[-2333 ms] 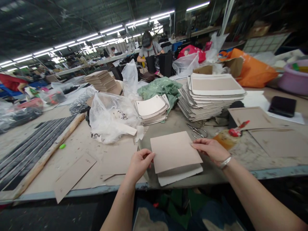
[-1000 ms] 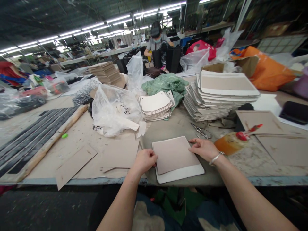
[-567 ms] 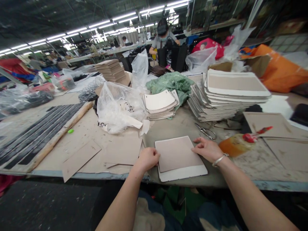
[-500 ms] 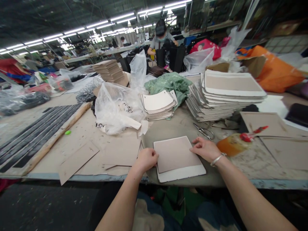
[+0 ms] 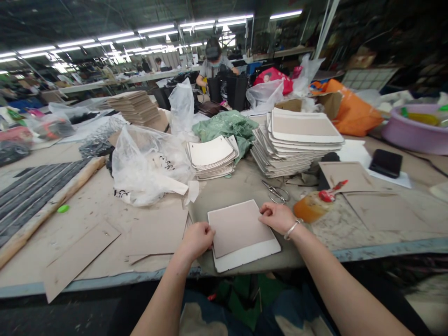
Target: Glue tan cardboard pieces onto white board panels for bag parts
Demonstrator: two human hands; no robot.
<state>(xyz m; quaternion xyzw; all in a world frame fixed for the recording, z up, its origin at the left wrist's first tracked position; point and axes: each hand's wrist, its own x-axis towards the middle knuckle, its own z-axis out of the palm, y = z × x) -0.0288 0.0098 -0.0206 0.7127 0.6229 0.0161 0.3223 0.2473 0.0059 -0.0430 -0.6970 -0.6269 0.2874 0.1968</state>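
Observation:
A beige sheet [image 5: 234,228] lies over a larger white-edged panel [image 5: 250,256] at the front of the table, leaving a white strip bare along the near side. My left hand [image 5: 199,240] is closed, its fingers pinching the left edge of the sheet. At the right edge near the far corner, my right hand [image 5: 278,217] also pinches the sheet between thumb and fingertips. Just beyond the right hand are metal scissors [image 5: 278,193]. A bottle of amber liquid [image 5: 310,208] with a red top stands right of that hand.
Behind are a small stack of white panels [image 5: 212,156], a tall panel stack [image 5: 301,128] and a clear plastic bag [image 5: 143,163]. Beige boards [image 5: 154,233] lie left; a black phone [image 5: 386,162] and purple basin [image 5: 416,133] are right. A co-worker [image 5: 215,63] sits across the table.
The camera view has turned to the right, so everything sits further left and the purple basin has come into sight. Both hands keep their places at the sheet's edges.

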